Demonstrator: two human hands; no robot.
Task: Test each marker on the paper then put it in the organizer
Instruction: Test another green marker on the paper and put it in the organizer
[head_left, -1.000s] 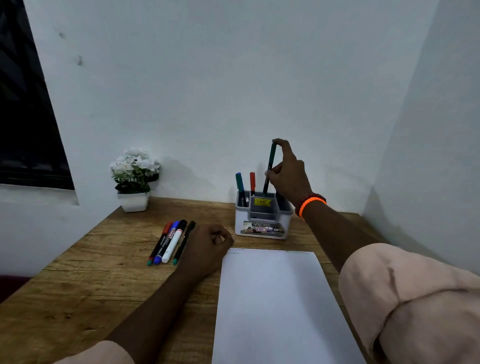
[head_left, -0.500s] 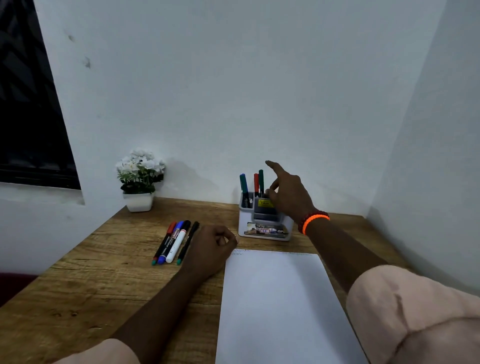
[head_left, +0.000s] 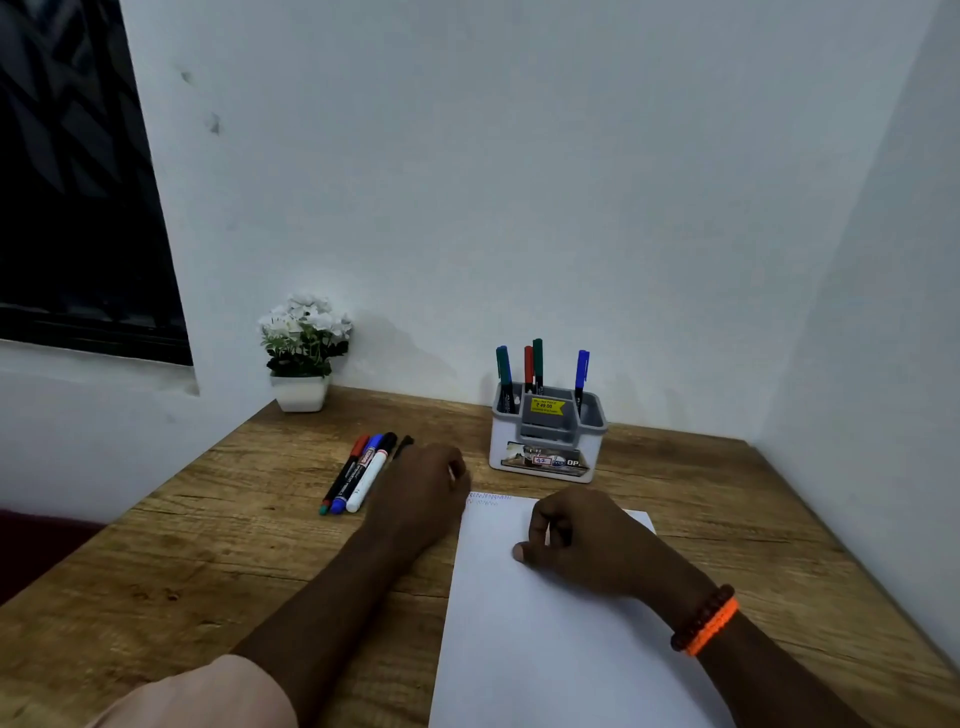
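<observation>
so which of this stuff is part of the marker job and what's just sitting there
Job:
markers on the table
paper
organizer
markers in it

Lying about:
flower pot

Pale pink sleeve (head_left: 208, 693); orange band (head_left: 714, 626) and seemingly dark beaded bracelet (head_left: 698, 618).
</observation>
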